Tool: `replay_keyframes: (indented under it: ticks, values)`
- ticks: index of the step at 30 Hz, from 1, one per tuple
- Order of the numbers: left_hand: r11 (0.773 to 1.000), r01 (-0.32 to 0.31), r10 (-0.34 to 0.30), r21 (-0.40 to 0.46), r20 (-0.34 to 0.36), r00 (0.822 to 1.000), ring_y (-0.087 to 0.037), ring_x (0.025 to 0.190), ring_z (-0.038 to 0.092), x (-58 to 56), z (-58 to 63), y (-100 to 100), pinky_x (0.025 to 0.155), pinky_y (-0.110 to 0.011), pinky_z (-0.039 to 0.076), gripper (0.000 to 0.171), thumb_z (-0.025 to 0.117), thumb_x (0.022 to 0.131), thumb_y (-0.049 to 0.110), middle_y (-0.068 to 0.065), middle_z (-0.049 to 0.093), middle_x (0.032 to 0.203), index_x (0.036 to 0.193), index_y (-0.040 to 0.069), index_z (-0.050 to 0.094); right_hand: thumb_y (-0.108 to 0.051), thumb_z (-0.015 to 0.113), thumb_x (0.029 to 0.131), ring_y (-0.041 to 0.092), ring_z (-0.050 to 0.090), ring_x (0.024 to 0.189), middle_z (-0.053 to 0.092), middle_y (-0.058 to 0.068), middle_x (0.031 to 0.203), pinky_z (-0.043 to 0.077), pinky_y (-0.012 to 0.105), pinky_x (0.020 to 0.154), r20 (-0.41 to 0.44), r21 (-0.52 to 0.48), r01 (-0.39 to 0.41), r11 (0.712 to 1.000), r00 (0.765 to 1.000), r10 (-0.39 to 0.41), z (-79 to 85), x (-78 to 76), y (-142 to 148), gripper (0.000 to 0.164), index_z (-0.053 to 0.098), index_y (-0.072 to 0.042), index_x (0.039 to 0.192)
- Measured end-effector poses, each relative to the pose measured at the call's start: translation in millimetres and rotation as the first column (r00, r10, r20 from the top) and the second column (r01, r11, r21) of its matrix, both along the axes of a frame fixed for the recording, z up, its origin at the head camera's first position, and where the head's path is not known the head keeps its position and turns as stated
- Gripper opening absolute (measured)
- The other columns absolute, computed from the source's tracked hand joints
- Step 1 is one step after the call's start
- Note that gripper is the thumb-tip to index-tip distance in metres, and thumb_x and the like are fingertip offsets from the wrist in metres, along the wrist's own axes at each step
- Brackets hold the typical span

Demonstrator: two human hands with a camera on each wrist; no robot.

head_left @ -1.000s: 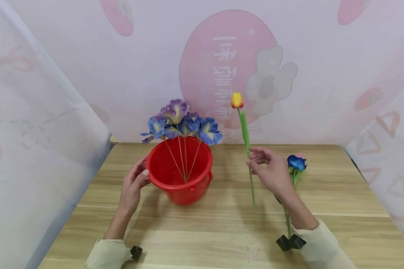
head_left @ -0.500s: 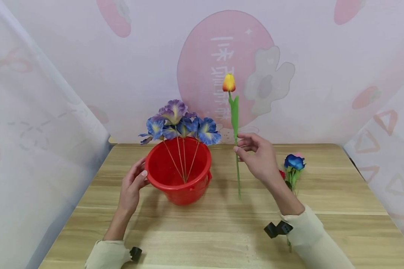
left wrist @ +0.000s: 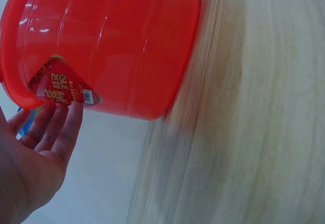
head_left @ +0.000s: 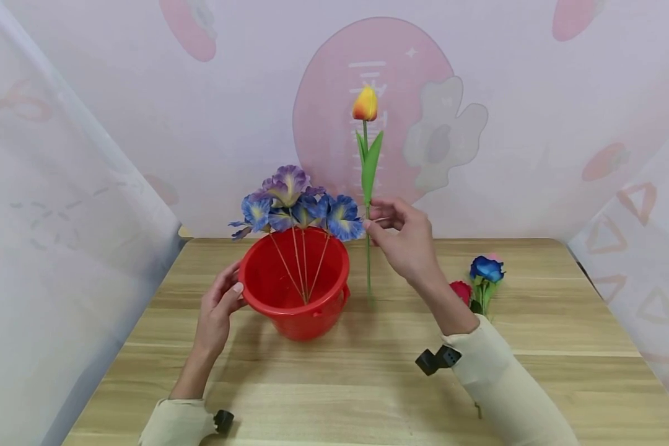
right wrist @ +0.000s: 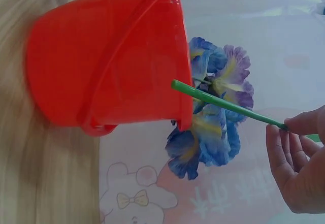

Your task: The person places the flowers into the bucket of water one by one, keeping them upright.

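Observation:
A red bucket (head_left: 290,319) stands upright on the wooden table, with several blue and purple irises (head_left: 291,189) leaning in it on thin stems. My left hand (head_left: 217,310) rests against the bucket's left side at the rim; in the left wrist view its fairly straight fingers (left wrist: 70,132) touch the sticker (left wrist: 61,84). Between thumb and fingers, my right hand (head_left: 404,238) pinches the stem of an upright yellow-orange tulip (head_left: 365,104) just below its leaves. The tulip hangs right of the bucket in the head view. Its lower stem end (right wrist: 177,84) overlaps the bucket rim in the right wrist view.
On the right of the table (head_left: 323,396) lie a blue rose (head_left: 487,269) and a red flower (head_left: 461,291), their stems partly hidden under my right forearm. A bit of pink shows behind the blue rose. A printed cloth wall (head_left: 245,93) rises behind the table.
My right hand has moved left and upward with the tulip, towards the bucket. The red flower has come into view from behind the forearm. My left hand stays at the bucket.

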State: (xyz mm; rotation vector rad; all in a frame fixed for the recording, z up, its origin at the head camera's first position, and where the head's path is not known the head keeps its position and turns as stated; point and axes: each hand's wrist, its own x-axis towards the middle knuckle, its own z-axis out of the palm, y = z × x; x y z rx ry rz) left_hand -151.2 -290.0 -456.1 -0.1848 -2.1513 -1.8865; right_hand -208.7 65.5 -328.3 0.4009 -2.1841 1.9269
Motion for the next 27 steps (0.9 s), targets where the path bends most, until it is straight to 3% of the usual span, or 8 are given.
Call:
replay_keyframes:
  ticks: [4, 11, 23, 27]
  values:
    - [1.0, 0.001, -0.001, -0.003, 0.002, 1.0, -0.014, 0.119, 0.069, 0.3, 0.3, -0.6, 0.086, -0.022, 0.065, 0.047, 0.049, 0.112, 0.017, -0.001, 0.067, 0.14, 0.159, 0.007, 0.05, -0.003, 0.076, 0.097, 0.02, 0.074, 0.092, 0.072, 0.017, 0.113, 0.067, 0.03, 0.074, -0.022, -0.038, 0.0, 0.999, 1.0, -0.001, 5.2, -3.8, -8.6, 0.037, 0.07, -0.003, 0.133]
    - [1.0, 0.001, -0.001, 0.004, 0.005, 1.0, -0.015, 0.118, 0.069, 0.4, 0.5, -0.2, 0.086, -0.022, 0.065, 0.047, 0.05, 0.112, 0.017, -0.004, 0.067, 0.14, 0.158, 0.007, 0.051, -0.002, 0.076, 0.097, 0.018, 0.073, 0.091, 0.072, 0.015, 0.111, 0.068, 0.035, 0.075, -0.028, -0.105, 0.011, 0.994, 1.0, -0.014, 8.8, -8.7, -21.9, 0.036, 0.07, -0.002, 0.133]
    - [1.0, 0.001, -0.001, 0.0, 0.013, 1.0, -0.017, 0.12, 0.069, 0.4, 1.9, -0.4, 0.086, -0.022, 0.065, 0.047, 0.05, 0.112, 0.017, -0.005, 0.066, 0.141, 0.159, 0.007, 0.05, -0.003, 0.075, 0.098, 0.024, 0.073, 0.093, 0.072, 0.016, 0.109, 0.068, 0.032, 0.076, -0.071, -0.12, 0.001, 0.993, 0.997, -0.01, 14.3, -15.9, -46.3, 0.033, 0.07, -0.001, 0.131]
    - [1.0, -0.001, 0.001, -0.001, 0.015, 1.0, -0.015, 0.119, 0.07, 0.4, 2.2, 0.1, 0.086, -0.022, 0.065, 0.047, 0.05, 0.112, 0.017, -0.004, 0.067, 0.14, 0.159, 0.007, 0.05, -0.003, 0.075, 0.098, 0.025, 0.073, 0.092, 0.071, 0.016, 0.109, 0.069, 0.039, 0.079, -0.075, -0.104, -0.004, 0.995, 0.997, -0.003, 11.5, -19.0, -55.6, 0.033, 0.07, -0.001, 0.131]
